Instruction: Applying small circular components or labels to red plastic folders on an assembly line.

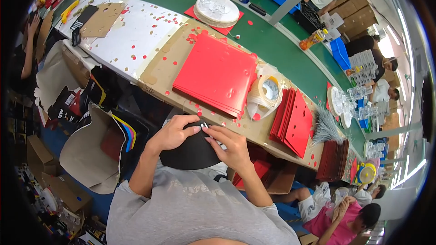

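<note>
A black sheet [193, 154], flexible and slightly bowed, rests across my lap at the near edge of the table. Small white marks show at its upper edge, between my fingertips. My left hand [175, 132] grips that upper edge, thumb and fingers closed together. From the other side, my right hand [231, 147] pinches the sheet with its fingertips close to the left thumb. What lies under the fingertips is partly hidden. Just beyond my hands, a stack of glossy red sheets [215, 75] lies on the table's brown cardboard cover [156, 70].
A tape roll [271, 90], red cards with holes [295, 124] and a bundle of thin silvery ties [328, 127] stand to the right. Red dots litter the white board [131, 27]. Large curled grey sheets [91, 149] crowd my left. A person in pink [336, 220] sits at right.
</note>
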The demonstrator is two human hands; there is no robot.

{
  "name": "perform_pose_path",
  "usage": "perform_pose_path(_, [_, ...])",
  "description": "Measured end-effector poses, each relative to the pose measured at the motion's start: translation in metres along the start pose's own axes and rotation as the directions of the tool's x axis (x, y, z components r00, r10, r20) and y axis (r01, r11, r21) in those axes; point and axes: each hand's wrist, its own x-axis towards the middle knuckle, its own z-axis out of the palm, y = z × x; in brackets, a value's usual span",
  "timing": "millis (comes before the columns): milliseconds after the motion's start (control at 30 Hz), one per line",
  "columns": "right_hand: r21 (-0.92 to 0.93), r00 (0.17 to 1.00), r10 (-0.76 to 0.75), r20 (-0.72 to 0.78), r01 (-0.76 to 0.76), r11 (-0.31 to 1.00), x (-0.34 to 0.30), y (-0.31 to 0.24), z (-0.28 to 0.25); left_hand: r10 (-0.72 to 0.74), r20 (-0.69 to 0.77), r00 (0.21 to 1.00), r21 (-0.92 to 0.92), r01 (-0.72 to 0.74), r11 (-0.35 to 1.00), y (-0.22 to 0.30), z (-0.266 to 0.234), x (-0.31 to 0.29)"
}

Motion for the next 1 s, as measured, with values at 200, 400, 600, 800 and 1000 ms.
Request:
perform_pose_path(200, [0.139, 0.998, 0.040, 0.057, -0.047, 0.989, 0.025, 0.009, -0.001, -0.013, -0.010, 1.000, 0.029, 0.014, 0.999, -0.005, -0.001, 0.002])
perform_pose_path(400, [0.315, 0.986, 0.037, 0.163, -0.087, 0.945, 0.069, 0.023, -0.002, -0.069, -0.132, 0.989, -0.121, 0.053, 0.991, -0.009, -0.014, 0.003])
perform_pose_path(600, [0.037, 0.983, 0.161, -0.094, -0.158, 0.987, 0.159, 0.094, 0.031, 0.221, -0.248, 0.943, 0.346, -0.127, 0.930, 0.001, 0.001, 0.018])
perform_pose_path(800, [0.204, 0.959, 0.280, 0.033, -0.281, 0.938, 0.161, 0.109, 0.053, 0.149, -0.197, 0.969, 0.567, -0.011, 0.824, -0.003, 0.002, 0.028])
perform_pose_path(1000, [0.237, 0.953, 0.295, 0.066, -0.302, 0.923, 0.164, 0.113, 0.051, 0.126, -0.213, 0.969, 0.564, 0.017, 0.826, -0.004, 0.000, 0.027])
